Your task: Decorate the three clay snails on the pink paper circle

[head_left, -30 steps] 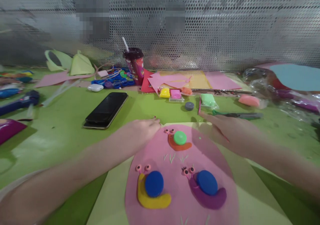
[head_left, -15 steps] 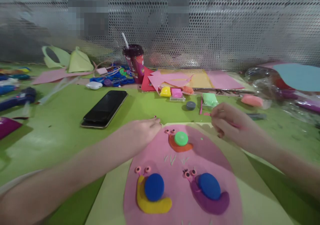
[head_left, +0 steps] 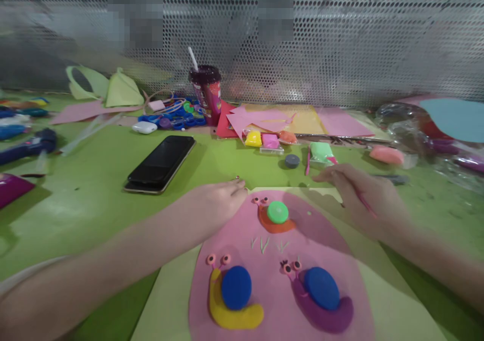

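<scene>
My left hand (head_left: 223,199) lies with its fingers stretched along the upper left edge of the pale yellow sheet (head_left: 162,300). A small dark speck (head_left: 237,177) shows just beyond its fingers. Over the sheet's upper right edge, my right hand (head_left: 365,197) holds a thin pink stick (head_left: 366,205) that crosses the palm, with the index finger pointing left. On the sheet's pink oval (head_left: 260,295) are snails of soft clay: an orange one (head_left: 274,226) with a green cap (head_left: 277,212), a yellow one (head_left: 234,320) and a purple one (head_left: 327,318) with blue caps (head_left: 236,287).
Beyond the sheet are a grey cap (head_left: 291,160), another pink stick (head_left: 307,160) and a bag of light green clay (head_left: 321,151). A phone (head_left: 161,163) lies left. A cup with a straw (head_left: 206,94) stands near the perforated metal wall (head_left: 242,38). A glue gun (head_left: 30,147) is far left.
My right hand has shifted slightly right and turned, its index finger straightening out while the pink stick stays in it. My left hand keeps its place on the sheet's edge. The view has shifted slightly.
</scene>
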`<state>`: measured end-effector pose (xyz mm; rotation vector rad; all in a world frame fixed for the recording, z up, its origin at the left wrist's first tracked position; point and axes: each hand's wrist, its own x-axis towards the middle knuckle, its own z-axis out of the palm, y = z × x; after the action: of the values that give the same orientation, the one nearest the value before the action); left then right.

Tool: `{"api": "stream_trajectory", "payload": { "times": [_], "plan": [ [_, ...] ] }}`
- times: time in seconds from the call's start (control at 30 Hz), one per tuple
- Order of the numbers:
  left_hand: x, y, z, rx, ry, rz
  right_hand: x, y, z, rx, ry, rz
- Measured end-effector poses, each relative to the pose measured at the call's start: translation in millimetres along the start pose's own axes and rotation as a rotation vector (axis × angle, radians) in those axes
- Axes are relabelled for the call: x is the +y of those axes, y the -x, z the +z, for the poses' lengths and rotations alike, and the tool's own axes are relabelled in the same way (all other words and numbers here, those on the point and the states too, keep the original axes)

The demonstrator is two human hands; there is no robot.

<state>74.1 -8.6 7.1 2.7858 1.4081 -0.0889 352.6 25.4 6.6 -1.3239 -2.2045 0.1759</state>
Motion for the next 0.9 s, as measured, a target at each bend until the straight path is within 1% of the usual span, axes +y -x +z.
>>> {"api": "stream_trajectory", "payload": {
  "times": [0.07, 0.13, 0.2, 0.33, 0.43, 0.57, 0.7, 0.83, 0.9],
  "plan": [
    [0, 0, -0.2, 0.005, 0.017, -0.001, 3, 3, -1, -0.014, 0.108, -0.123],
    [0, 0, -0.1, -0.013, -0.011, 0.007, 7, 5, 0, -0.037, 0.204, -0.247],
    [0, 0, 0.5, -0.044, -0.063, 0.023, 9, 6, 3, -0.05, 0.26, -0.301],
    [0, 1, 2.6, -0.051, -0.13, 0.062, 7, 3, 6, -0.094, 0.312, -0.281],
    [0, -1, 2.8, -0.043, -0.151, 0.055, 4, 0, 7, -0.121, 0.333, -0.278],
    [0, -1, 2.4, -0.046, -0.127, 0.053, 5, 0, 7, -0.144, 0.341, -0.264],
    [0, 2, 3.1, 0.005, -0.087, 0.059, 10, 1, 5, -0.146, 0.327, -0.262],
    [1, 3, 0.6, -0.05, -0.109, 0.049, 13, 2, 6, -0.13, 0.313, -0.249],
    [1, 2, -1.0, -0.069, -0.115, 0.042, 10, 1, 6, -0.103, 0.256, -0.194]
  ]
}}
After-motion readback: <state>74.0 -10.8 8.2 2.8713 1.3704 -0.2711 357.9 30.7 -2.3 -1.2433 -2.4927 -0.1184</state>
